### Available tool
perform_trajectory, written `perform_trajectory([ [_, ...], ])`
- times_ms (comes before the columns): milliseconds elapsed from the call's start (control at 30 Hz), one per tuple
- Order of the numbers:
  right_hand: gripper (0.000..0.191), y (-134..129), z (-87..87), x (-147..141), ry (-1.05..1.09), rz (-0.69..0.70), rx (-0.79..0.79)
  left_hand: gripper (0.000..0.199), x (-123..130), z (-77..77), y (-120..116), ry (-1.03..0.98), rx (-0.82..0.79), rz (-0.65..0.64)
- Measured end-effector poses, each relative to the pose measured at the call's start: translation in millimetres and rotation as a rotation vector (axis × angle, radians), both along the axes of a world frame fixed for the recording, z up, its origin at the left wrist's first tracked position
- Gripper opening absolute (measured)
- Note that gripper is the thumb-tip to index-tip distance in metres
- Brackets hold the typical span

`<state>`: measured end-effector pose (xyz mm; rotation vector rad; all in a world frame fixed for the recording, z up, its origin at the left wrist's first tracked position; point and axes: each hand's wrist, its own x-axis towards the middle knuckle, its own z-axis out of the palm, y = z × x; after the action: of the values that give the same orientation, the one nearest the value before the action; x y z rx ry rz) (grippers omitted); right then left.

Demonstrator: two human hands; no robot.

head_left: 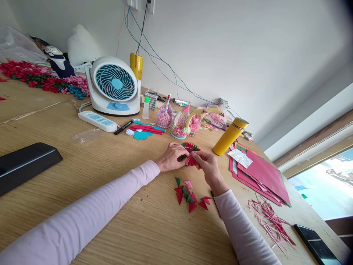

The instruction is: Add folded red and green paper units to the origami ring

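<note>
Table [124, 228] of pale wood grain carries everything. Largest on it is a white fan [116, 84] with blue blades, its panel showing markings around the knob too small to read. A stack of red paper sheets [264, 169] lies at the right, and beside it stands a plain yellow flask [230, 137]. Behind the fan, a yellow canister [136, 67] bears red lettering, illegible at this size. The white control strip [97, 121] in front has blue buttons whose print is likewise unreadable. At the table's middle, the left hand [171, 157] curls its fingers over the left side of a red and green paper ring [188, 145]; the right hand [209, 166] pinches its right side between thumb and forefinger. Folded paper swans [180, 123] stand just beyond. Smaller still, a black marker [123, 127] carries pale, blurred writing. Smallest, folded paper triangles [179, 197] in red, green and pink lie loose just nearer than the ring.
</note>
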<state>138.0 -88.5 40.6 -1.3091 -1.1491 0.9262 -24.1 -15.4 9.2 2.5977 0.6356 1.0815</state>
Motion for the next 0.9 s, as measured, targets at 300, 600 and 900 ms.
perform_trajectory([
  [300, 0.046, 0, -1.2, 5, -0.066, 0.040, 0.041, 0.005, 2, -4.0, 2, -0.017, -0.006, 0.024],
  [600, 0.047, 3, -6.9, 6, -0.155, 0.027, 0.042, 0.006, 3, -6.1, 4, -0.016, 0.010, 0.040],
  [900, 0.045, 3, -9.7, 11, -0.318, 0.049, 0.066, 0.007, 3, -7.0, 5, 0.000, 0.006, 0.051],
])
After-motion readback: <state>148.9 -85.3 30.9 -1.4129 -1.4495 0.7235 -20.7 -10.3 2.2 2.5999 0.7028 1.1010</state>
